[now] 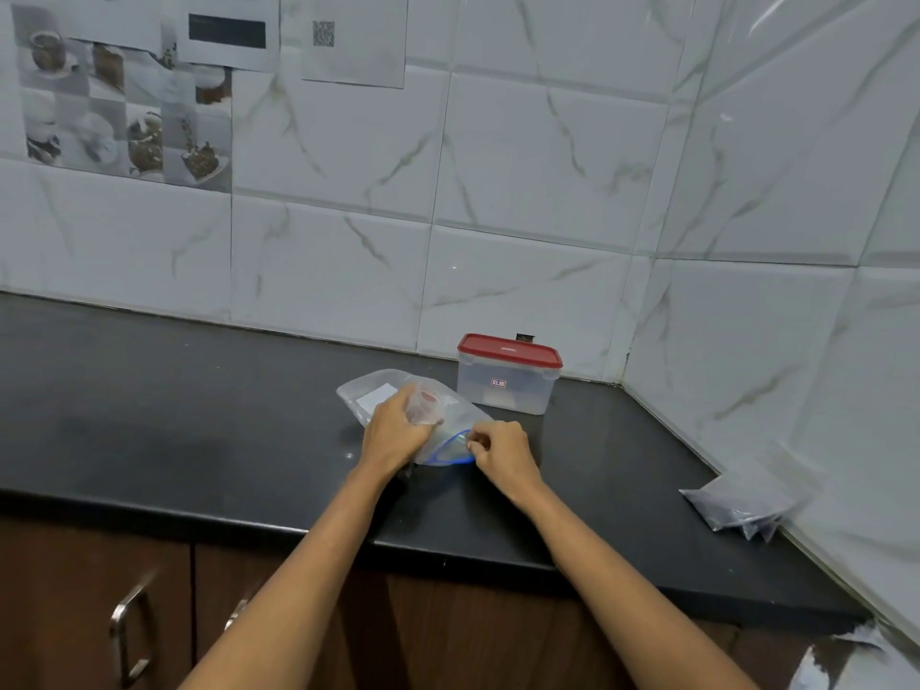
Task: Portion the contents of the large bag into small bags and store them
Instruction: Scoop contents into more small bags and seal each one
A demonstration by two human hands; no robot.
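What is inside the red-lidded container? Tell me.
The container stands shut under its red lid. Through the cloudy wall, something pale lies low inside; what it is cannot be told. The lid hides the view from above.

both bare forearms reach forward and converge over the counter edge. the left hand [393,430] is palm down, fingers curled in a grip on the bag [448,415]. the right hand [500,448] is beside it, fingers curled, thumb and fingertips pinching the bag's blue-edged mouth.
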